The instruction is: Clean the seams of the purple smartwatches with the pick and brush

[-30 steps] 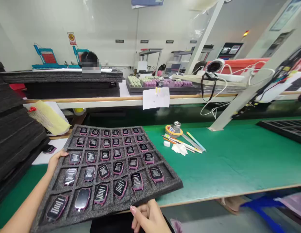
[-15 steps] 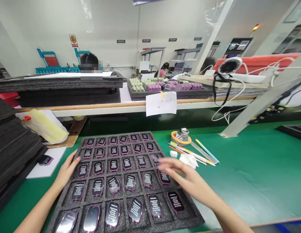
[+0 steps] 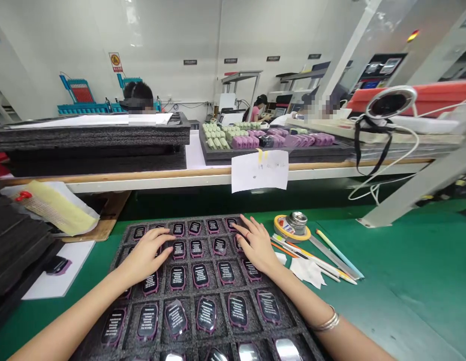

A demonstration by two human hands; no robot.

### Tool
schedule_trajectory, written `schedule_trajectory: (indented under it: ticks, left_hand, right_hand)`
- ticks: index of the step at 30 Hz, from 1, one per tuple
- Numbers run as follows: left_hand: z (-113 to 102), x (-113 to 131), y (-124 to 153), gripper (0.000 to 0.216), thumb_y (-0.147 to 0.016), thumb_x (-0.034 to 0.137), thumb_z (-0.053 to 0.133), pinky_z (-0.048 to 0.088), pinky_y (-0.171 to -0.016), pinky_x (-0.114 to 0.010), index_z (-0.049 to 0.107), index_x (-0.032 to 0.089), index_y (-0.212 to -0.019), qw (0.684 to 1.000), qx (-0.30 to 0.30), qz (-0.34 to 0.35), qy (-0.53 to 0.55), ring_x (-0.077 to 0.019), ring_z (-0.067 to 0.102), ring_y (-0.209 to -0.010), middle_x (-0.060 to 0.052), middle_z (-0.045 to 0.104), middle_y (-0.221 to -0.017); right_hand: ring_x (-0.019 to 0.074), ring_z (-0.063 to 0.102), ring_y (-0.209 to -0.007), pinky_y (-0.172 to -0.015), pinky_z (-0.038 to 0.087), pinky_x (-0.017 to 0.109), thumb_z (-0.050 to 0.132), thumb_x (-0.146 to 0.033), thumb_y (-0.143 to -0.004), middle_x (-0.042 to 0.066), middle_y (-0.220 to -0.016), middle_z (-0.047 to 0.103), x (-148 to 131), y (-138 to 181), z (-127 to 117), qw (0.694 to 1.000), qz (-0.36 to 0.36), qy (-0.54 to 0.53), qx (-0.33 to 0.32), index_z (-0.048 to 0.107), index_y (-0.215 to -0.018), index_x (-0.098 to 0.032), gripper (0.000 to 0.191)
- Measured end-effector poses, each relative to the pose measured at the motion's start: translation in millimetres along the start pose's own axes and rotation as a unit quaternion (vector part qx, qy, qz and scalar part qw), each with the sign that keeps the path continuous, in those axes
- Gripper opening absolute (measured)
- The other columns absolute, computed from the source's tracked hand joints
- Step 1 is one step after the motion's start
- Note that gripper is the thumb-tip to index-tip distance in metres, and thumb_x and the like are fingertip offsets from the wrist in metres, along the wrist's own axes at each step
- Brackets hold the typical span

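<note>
A dark grey foam tray lies flat on the green mat in front of me, its pockets filled with several small purple-edged watch bodies with black faces. My left hand rests palm down on the tray's far left pockets, fingers spread. My right hand lies flat on the far right pockets, fingers stretched toward the back row. Neither hand holds anything. A metal bangle sits on my right wrist.
Right of the tray lie a tape roll, pens and rulers and white scraps. Stacked foam trays stand at left. A shelf behind carries more trays with green and purple parts. Other people sit beyond.
The tray went from held up at its edges to lying flat on the mat. Both hands moved onto its far rows and now rest palm down.
</note>
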State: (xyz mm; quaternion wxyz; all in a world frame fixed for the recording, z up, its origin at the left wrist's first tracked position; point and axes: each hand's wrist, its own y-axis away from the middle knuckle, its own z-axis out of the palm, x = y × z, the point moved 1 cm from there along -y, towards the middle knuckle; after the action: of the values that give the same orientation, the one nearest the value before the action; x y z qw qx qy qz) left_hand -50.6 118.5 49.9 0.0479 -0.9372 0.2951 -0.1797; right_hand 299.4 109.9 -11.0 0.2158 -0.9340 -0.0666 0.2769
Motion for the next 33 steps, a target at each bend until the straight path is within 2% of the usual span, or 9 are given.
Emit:
schedule_trajectory:
  ticks: [3,6,9,12,15,23,28,33]
  left_hand:
    - [15,11,-20,0.053,-0.099,0.050,0.049,0.035,-0.119,-0.054,0.053,0.022,-0.144,0.999,-0.019,0.001,-0.026,-0.0337,0.038,-0.146,-0.015,0.043,-0.155]
    - [27,18,-35,0.063,-0.098,0.057,0.050,0.029,-0.120,-0.058,0.044,0.026,-0.152,0.998,-0.038,0.007,-0.046,-0.0375,0.024,-0.152,-0.016,0.029,-0.163]
    - [33,24,-46,0.063,-0.098,0.060,0.047,0.024,-0.121,-0.060,0.044,0.028,-0.152,0.997,-0.051,0.014,-0.058,-0.0385,0.018,-0.153,-0.015,0.024,-0.165]
    - [32,27,-51,0.061,-0.098,0.062,0.046,0.022,-0.123,-0.058,0.048,0.027,-0.149,0.997,-0.044,0.013,-0.058,-0.0370,0.016,-0.154,-0.013,0.022,-0.166]
    - [29,27,-50,0.066,-0.098,0.062,0.045,0.023,-0.123,-0.056,0.045,0.022,-0.151,0.998,-0.035,0.007,-0.057,-0.0357,0.018,-0.154,-0.016,0.024,-0.165]
    - [28,27,-39,0.065,-0.098,0.061,0.046,0.028,-0.122,-0.056,0.050,0.018,-0.146,0.998,-0.038,-0.002,-0.053,-0.0351,0.025,-0.152,-0.019,0.036,-0.159]
    - [30,28,-37,0.066,-0.098,0.060,0.046,0.027,-0.122,-0.056,0.047,0.016,-0.148,0.998,-0.042,-0.007,-0.052,-0.0361,0.025,-0.152,-0.021,0.036,-0.159]
    - [36,33,-45,0.066,-0.098,0.060,0.048,0.025,-0.122,-0.057,0.048,0.019,-0.149,0.997,-0.052,-0.005,-0.053,-0.0374,0.023,-0.152,-0.020,0.034,-0.160]
  right_hand:
    - [0.0319,0.035,-0.148,-0.120,0.024,0.064,0.040,-0.035,-0.098,0.006,-0.155,0.047,6,2,1,1.000,-0.003,0.000,0.010,0.061,-0.136,-0.028,0.044]
    - [0.0303,0.038,-0.146,-0.120,0.027,0.061,0.038,-0.037,-0.100,0.008,-0.152,0.051,11,3,3,1.000,-0.003,-0.003,0.014,0.056,-0.139,-0.026,0.045]
    - [0.0305,0.041,-0.144,-0.118,0.032,0.060,0.036,-0.040,-0.101,0.011,-0.148,0.054,16,5,4,1.000,-0.002,-0.005,0.010,0.055,-0.139,-0.023,0.046]
    - [0.0313,0.042,-0.143,-0.117,0.035,0.059,0.037,-0.042,-0.101,0.013,-0.145,0.056,17,6,4,1.000,-0.006,-0.003,0.003,0.055,-0.139,-0.020,0.048]
    - [0.0321,0.040,-0.145,-0.118,0.032,0.061,0.039,-0.044,-0.101,0.013,-0.146,0.055,12,5,2,1.000,-0.022,0.003,-0.010,0.054,-0.141,-0.022,0.048]
    - [0.0363,0.025,-0.152,-0.117,0.025,0.068,0.048,-0.044,-0.099,0.005,-0.160,0.040,-21,-12,6,0.992,-0.090,0.030,-0.086,0.063,-0.134,-0.039,0.038]
    - [0.0374,0.026,-0.151,-0.117,0.023,0.069,0.048,-0.043,-0.099,0.005,-0.159,0.042,-26,-19,9,0.990,-0.095,0.037,-0.102,0.065,-0.132,-0.037,0.038]
    - [0.0360,0.028,-0.151,-0.118,0.025,0.066,0.041,-0.044,-0.102,0.012,-0.157,0.043,-21,-13,7,0.993,-0.078,0.030,-0.089,0.056,-0.143,-0.029,0.046]
